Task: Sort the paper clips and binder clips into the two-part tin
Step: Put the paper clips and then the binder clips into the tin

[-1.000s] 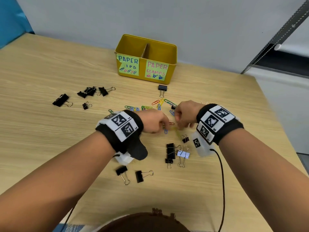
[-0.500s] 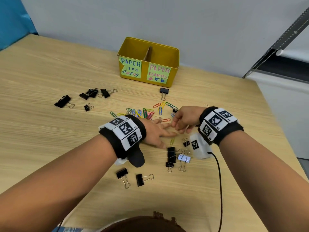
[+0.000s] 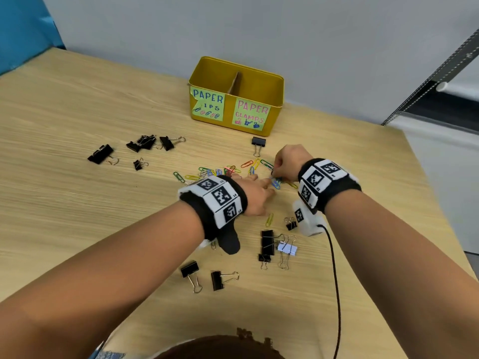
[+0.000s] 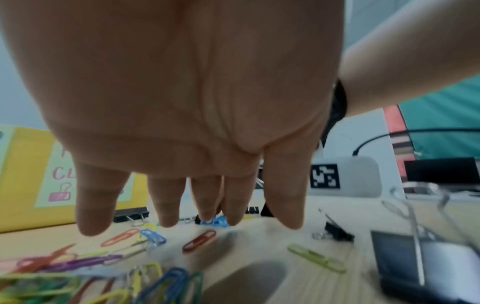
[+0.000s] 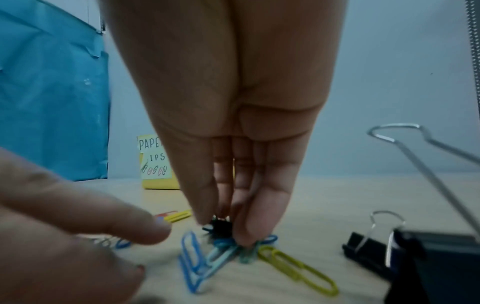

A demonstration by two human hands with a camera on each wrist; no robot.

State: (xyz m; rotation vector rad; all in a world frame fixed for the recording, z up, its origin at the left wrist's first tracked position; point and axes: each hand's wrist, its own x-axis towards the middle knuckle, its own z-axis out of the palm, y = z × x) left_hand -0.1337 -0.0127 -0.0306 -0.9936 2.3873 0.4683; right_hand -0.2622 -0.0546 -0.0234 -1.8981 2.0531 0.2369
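Near the table's middle, your right hand [image 5: 223, 205] pinched a small black binder clip [image 5: 221, 225] tangled among blue paper clips [image 5: 197, 265]; your left hand [image 4: 182, 102] lay flat, fingers straight. Lifting could drag paper clips toward the far tin [image 3: 234, 99]. Only the right wrist view showed that pinch.

The right hand [image 3: 286, 161] has reached farther onto the blue paper clips [image 3: 276, 183].

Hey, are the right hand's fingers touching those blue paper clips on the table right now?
Touching. The right wrist view shows the right hand's fingers pressed onto the blue paper clips.
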